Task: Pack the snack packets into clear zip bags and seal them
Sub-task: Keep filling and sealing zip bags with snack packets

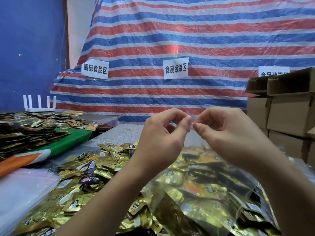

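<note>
- My left hand (pixel 160 133) and right hand (pixel 226 132) both pinch the top edge of a clear plastic zip bag (pixel 192 120), raised over the table.
- Below them I see a heap of gold and black foil snack packets (pixel 95 169).

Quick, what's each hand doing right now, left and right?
Left hand: pinching the top edge of the clear zip bag.
Right hand: pinching the same edge.

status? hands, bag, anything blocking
Left hand and right hand both pinching top edge of clear zip bag, held up. Bag looks filled with snack packets; seal state unclear. Nothing blocking.
</note>
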The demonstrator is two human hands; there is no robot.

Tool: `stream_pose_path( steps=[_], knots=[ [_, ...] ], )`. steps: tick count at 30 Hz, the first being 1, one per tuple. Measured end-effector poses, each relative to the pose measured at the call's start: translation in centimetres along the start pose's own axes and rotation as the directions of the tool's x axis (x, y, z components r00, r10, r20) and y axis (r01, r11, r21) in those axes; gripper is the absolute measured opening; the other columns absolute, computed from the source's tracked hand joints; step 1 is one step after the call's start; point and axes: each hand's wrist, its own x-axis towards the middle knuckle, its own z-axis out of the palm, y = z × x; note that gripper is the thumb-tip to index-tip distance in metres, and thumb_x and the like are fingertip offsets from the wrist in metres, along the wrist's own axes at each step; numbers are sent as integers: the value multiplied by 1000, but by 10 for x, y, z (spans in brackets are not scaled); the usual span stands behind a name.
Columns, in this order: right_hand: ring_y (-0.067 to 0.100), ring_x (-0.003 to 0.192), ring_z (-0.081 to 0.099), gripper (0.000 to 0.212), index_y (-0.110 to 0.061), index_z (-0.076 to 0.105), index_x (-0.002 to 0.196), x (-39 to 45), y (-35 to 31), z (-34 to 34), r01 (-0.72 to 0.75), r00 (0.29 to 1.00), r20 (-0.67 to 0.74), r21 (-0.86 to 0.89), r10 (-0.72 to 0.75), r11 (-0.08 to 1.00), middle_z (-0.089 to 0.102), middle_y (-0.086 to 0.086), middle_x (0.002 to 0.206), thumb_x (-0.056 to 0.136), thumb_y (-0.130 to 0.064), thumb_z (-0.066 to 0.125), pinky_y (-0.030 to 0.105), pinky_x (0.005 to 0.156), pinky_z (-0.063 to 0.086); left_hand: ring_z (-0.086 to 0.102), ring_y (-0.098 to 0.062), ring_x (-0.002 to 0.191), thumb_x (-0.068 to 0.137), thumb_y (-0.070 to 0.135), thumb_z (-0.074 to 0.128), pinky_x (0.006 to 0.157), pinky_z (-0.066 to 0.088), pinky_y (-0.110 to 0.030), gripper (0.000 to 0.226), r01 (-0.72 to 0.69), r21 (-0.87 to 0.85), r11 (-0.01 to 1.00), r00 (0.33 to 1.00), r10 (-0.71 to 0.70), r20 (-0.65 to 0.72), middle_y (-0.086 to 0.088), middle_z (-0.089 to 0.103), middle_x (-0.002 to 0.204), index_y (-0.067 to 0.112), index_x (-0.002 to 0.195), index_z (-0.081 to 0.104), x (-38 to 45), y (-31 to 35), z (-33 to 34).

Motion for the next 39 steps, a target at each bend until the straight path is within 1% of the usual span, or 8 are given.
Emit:
stream_pose_path(
  steps=[5,11,20,22,24,28,32,39],
  knots=[
    [-1,71,63,12,-31,68,80,0,2,0,2,1000,-3,-29,-2,1000,66,-24,79,92,-31,67,14,54,46,59,-30,61,96,17,61,56,48,-49,17,3,10,1000,1000,-2,-18,-1,66,73,18,81,68,1,-1,-1],
    [-3,67,61,13,-30,69,80,0,-2,4,8,1000,-14,-11,-8,1000,66,-24,75,92,-31,67,10,54,44,57,-30,62,95,16,63,56,47,-44,20,-4,8,1000,990,5,-143,-6,64,69,16,76,69,1,-2,0],
    [-10,70,58,18,-29,66,76,-3,0,0,-49,999,18,-52,50,997,63,-30,77,94,-34,65,7,55,43,50,-5,55,97,19,61,51,43,-29,24,20,9,1000,923,-15,-385,2,60,61,15,74,68,11,-16,-20],
    [-11,72,57,17,-30,66,77,-4,0,-1,-58,998,10,-73,59,996,65,-19,73,93,-35,65,12,51,43,50,-6,56,97,20,60,52,43,-26,25,44,-8,999,899,-43,-436,6,60,61,18,73,68,15,-23,-27],
    [-10,73,57,17,-31,66,77,-4,0,-1,-65,998,8,-97,66,993,64,-12,68,93,-36,65,14,53,40,50,-9,57,96,23,60,53,43,-28,25,68,-16,998,879,-67,-472,6,60,62,19,73,68,17,-29,-34],
    [-10,74,57,17,-31,65,78,-4,-1,0,-68,997,29,-132,73,989,64,-12,70,94,-36,64,16,54,40,51,-7,58,96,27,58,55,45,-30,25,88,-1,996,849,-76,-522,11,59,61,23,72,67,20,-35,-39],
    [-11,69,57,18,-31,65,76,-3,0,-4,-77,995,48,-137,84,988,63,-13,67,94,-35,65,12,49,38,52,-6,60,97,26,58,59,48,-30,24,113,-16,993,828,-103,-551,14,60,62,25,75,67,23,-37,-46],
    [-9,69,60,13,-31,69,80,-4,1,-6,-60,995,67,-124,69,990,66,-21,70,93,-33,67,12,53,40,54,-6,61,98,26,58,60,49,-32,24,109,-4,994,815,-91,-572,12,62,65,27,76,67,23,-36,-47]
  ],
)
